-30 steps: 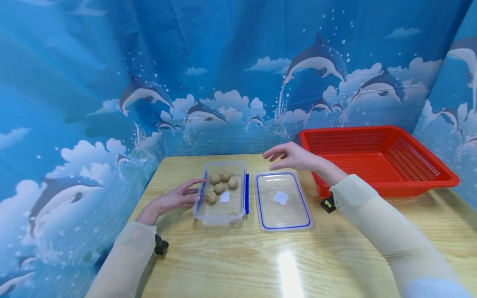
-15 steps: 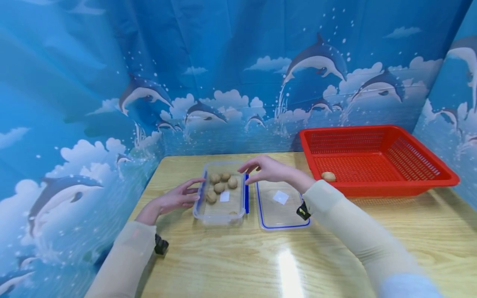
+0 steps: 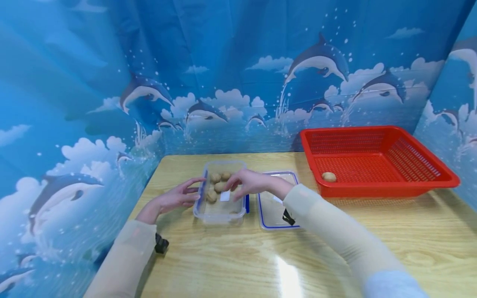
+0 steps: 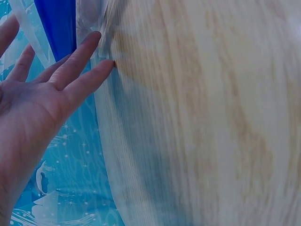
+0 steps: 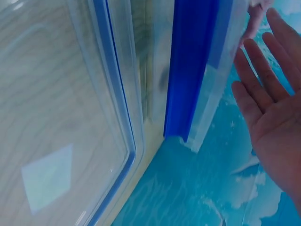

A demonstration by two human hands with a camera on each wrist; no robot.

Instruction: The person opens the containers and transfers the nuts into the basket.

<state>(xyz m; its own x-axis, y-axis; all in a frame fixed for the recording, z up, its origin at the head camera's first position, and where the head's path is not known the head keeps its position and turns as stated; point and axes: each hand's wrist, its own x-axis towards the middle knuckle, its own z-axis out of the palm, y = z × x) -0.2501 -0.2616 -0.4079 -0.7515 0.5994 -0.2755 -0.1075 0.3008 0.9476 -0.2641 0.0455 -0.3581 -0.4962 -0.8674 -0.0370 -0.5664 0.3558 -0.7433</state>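
Note:
A clear plastic food container (image 3: 220, 218) with blue side clips holds several walnuts (image 3: 211, 196) and a small white label. My left hand (image 3: 181, 195) rests at its left side, fingers spread against the wall; the left wrist view shows the fingers (image 4: 75, 66) beside a blue clip (image 4: 56, 28). Over the container's right part hovers my right hand (image 3: 249, 183), fingers loosely bent above the walnuts and hiding some of them. Nothing shows between the fingers (image 5: 258, 70) in the right wrist view.
The container's lid (image 3: 266, 211), with a blue seal, lies flat on the wooden table (image 3: 231, 260), partly under my right forearm. To the right stands a red plastic basket (image 3: 372, 186) with one walnut (image 3: 329, 176) inside. A dolphin-print curtain (image 3: 223, 62) hangs behind.
A walnut has appeared in the red basket. My right hand has moved left from beside the basket to over the container. The left hand has stayed still.

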